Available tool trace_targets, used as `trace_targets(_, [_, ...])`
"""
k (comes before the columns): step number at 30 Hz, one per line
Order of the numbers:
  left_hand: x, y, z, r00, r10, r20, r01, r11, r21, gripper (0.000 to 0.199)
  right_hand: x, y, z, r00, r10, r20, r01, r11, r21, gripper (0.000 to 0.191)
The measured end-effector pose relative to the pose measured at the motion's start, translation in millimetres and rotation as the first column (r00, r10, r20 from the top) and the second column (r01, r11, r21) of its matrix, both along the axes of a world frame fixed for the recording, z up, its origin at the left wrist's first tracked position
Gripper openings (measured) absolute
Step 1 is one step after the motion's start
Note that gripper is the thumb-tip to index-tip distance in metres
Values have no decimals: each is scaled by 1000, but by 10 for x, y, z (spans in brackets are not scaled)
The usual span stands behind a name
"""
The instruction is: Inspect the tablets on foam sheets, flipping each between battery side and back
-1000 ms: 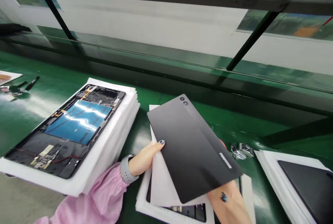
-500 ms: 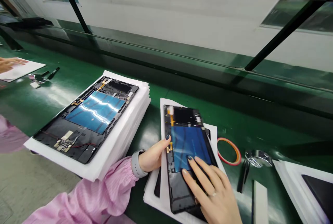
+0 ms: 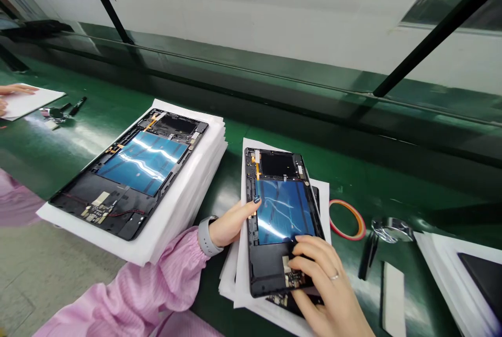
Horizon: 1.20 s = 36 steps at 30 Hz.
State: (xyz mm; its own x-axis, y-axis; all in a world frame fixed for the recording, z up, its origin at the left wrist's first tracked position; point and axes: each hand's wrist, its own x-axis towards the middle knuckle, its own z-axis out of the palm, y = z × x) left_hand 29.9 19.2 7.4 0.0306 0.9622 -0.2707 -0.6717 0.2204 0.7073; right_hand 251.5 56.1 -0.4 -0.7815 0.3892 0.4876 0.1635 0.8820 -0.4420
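A black tablet housing (image 3: 270, 269) with a blue film panel lies tilted over white sheets (image 3: 241, 274) and another dark housing, partly hidden beneath. My left hand (image 3: 229, 226) grips its left edge, thumb on top, fingers hidden below. At its lower right, my right hand (image 3: 327, 279) holds the edge, fingers on top near a small circuit board and thumb low at the bottom edge. Left of them, a similar open housing (image 3: 152, 164) rests on a thick stack of white sheets (image 3: 188, 185).
Right of my hands are a red-orange tape ring (image 3: 348, 219), a shiny metal ring (image 3: 392, 230), a black pen-like tool (image 3: 368, 256), a pale block (image 3: 393, 298) and a dark panel on white sheets (image 3: 480, 274). Another person's hand (image 3: 15, 90) is far left.
My right hand has slid from the blue film down to the housing's lower right corner. The housing has moved slightly up in view. My left hand still grips its left edge.
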Motion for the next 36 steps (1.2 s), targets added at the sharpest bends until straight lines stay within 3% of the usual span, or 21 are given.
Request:
trace_targets(6, [-4,-2,-7,1000,9,-24,-8,1000,28,42,-16,-21,39,999,34,9,-33,992,-123,28])
trace_targets(14, [-16,-17,-57,994,51,-99,-49,998,29,47,-6,-20,22,999,30,21,-28,994,-110,28])
trace_targets(28, [-40,-22,-63,990,-21,142,22,1000,-2,52,-17,-18,-7,1000,6,11,-6,1000,-13,21])
trace_targets(31, [-34,-9,-47,985,-27,172,30,999,-16,55,-8,-16,22,998,14,-56,-18,998,-56,24])
trace_targets(33, [-32,-8,-33,983,2,183,3,1000,-31,55,27,-1,28,989,-57,-133,40,991,-125,27])
trace_targets(36, [-35,-13,-5,977,2,214,2,1000,-18,55,103,50,9,904,-351,-243,286,921,-265,22])
